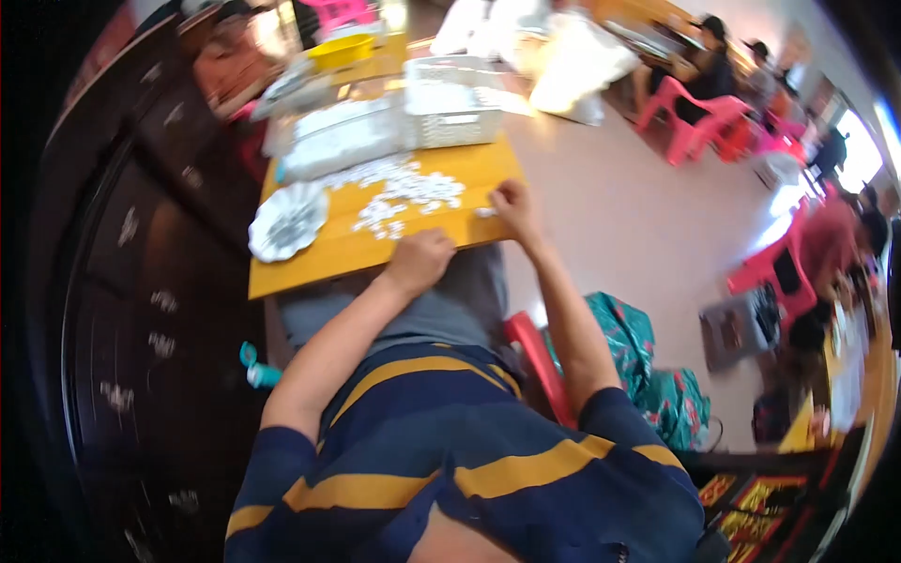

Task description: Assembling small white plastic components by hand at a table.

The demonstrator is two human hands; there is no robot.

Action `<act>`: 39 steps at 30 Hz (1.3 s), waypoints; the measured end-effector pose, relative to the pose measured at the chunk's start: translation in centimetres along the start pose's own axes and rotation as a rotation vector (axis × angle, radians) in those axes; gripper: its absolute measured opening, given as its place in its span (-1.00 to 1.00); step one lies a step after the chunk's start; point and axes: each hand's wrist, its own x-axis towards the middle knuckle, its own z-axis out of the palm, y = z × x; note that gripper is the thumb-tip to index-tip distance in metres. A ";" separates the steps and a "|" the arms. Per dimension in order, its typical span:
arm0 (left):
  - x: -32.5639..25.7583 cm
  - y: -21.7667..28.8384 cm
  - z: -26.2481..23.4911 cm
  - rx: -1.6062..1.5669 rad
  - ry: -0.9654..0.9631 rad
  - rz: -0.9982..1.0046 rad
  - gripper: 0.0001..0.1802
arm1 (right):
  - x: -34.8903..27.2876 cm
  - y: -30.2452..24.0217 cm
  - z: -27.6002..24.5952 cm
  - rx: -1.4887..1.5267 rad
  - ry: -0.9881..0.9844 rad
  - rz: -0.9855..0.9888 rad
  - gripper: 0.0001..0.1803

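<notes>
At the near edge of a yellow wooden table (338,259), my left hand (422,260) is closed, its fingers curled. What it holds, if anything, is hidden. My right hand (512,210) is at the table's right corner, with fingers pinched together. A small white piece (485,212) shows beside its fingertips; whether they grip anything is too small to tell. Between and beyond my hands lies a loose spread of small white pieces (413,192). To the left of the spread sits a white fluted dish (289,221) with a greyish middle.
A clear bag of white material (345,139) and a white plastic basket (452,103) stand at the table's far side, with a yellow basin (341,52) behind. Dark drawers (141,310) line the left. Green bags (624,342) are near my right arm. Other people sit farther off.
</notes>
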 end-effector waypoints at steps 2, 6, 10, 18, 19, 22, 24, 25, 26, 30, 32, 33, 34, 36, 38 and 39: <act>-1.2 -0.2 0.2 0.007 0.014 -0.057 -0.86 | -1.3 -5.3 -0.5 -0.089 -0.067 0.037 -0.80; -2.1 0.9 -0.7 -0.082 0.042 -0.167 -0.88 | -2.2 -9.7 -0.2 -0.143 -0.129 -0.054 -0.80; -3.6 1.1 -2.4 -0.286 0.125 -0.315 -0.95 | -2.3 -10.8 1.8 -0.170 -0.197 -0.136 -0.87; -7.3 -0.9 -4.8 -0.404 0.249 -0.559 -0.91 | -2.8 -11.1 5.7 -0.290 -0.200 -0.350 -0.86; -7.7 -1.0 -4.9 -0.402 0.257 -0.564 -0.91 | -3.0 -11.2 5.9 -0.337 -0.196 -0.372 -0.86; -8.3 -1.2 -4.7 -0.413 0.270 -0.579 -0.91 | -3.2 -10.5 6.5 -0.372 -0.180 -0.394 -0.85; -8.4 -1.3 -4.7 -0.448 0.278 -0.568 -0.91 | -3.5 -10.7 6.4 -0.374 -0.187 -0.392 -0.86; -8.4 -1.3 -4.6 -0.445 0.286 -0.571 -0.91 | -3.6 -10.9 6.3 -0.378 -0.189 -0.381 -0.86; -8.4 -1.4 -4.5 -0.440 0.288 -0.571 -0.91 | -3.8 -10.9 6.2 -0.377 -0.191 -0.389 -0.86; -8.6 -1.3 -4.4 -0.477 0.285 -0.622 -0.92 | -4.2 -11.1 5.6 -0.284 -0.236 -0.362 -0.88; -8.6 -1.3 -4.4 -0.490 0.293 -0.623 -0.92 | -4.2 -11.1 5.5 -0.268 -0.256 -0.347 -0.88; -8.6 -1.4 -4.4 -0.505 0.299 -0.625 -0.92 | -4.2 -11.2 5.5 -0.255 -0.281 -0.315 -0.87; -8.6 -1.3 -4.3 -0.503 0.303 -0.624 -0.92 | -4.2 -11.2 5.5 -0.242 -0.306 -0.284 -0.85; -8.7 -1.4 -4.3 -0.506 0.288 -0.637 -0.92 | -4.3 -11.8 5.4 -0.224 -0.284 -0.233 -0.84; -8.7 -1.6 -4.3 -0.500 0.293 -0.633 -0.91 | -4.3 -11.9 5.4 -0.207 -0.264 -0.182 -0.83; -8.7 -1.7 -4.2 -0.496 0.291 -0.631 -0.91 | -4.3 -11.6 5.4 -0.207 -0.258 -0.211 -0.82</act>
